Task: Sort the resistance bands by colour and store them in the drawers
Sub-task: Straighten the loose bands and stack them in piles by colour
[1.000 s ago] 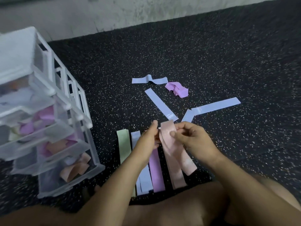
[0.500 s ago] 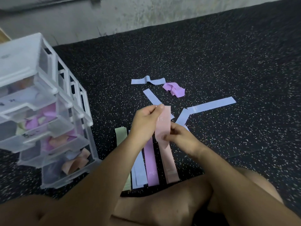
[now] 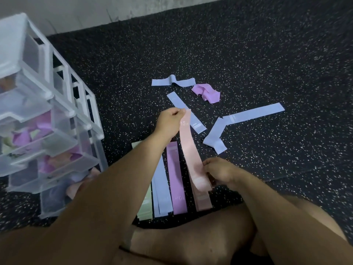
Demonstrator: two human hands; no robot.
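Note:
A pink resistance band (image 3: 190, 150) marked "15" is stretched out straight between both hands. My left hand (image 3: 171, 122) pinches its far end and my right hand (image 3: 219, 172) pinches its near end. Below it on the floor lie sorted strips side by side: a green band (image 3: 146, 203), blue bands (image 3: 162, 192), a purple band (image 3: 176, 180) and another pink band (image 3: 203, 201). Loose blue bands (image 3: 248, 115) and a crumpled purple band (image 3: 207, 92) lie farther out. The white drawer unit (image 3: 44, 119) stands at the left with coloured bands inside.
The floor is black speckled rubber matting (image 3: 267, 54), meeting a grey wall (image 3: 95, 8) at the back. My bare legs (image 3: 191, 241) are folded at the bottom of the view. Several drawers of the unit are pulled out toward me.
The pink band, folded between the hands a second ago, has been pulled out full length. My left hand moved away and up, my right hand moved down toward me.

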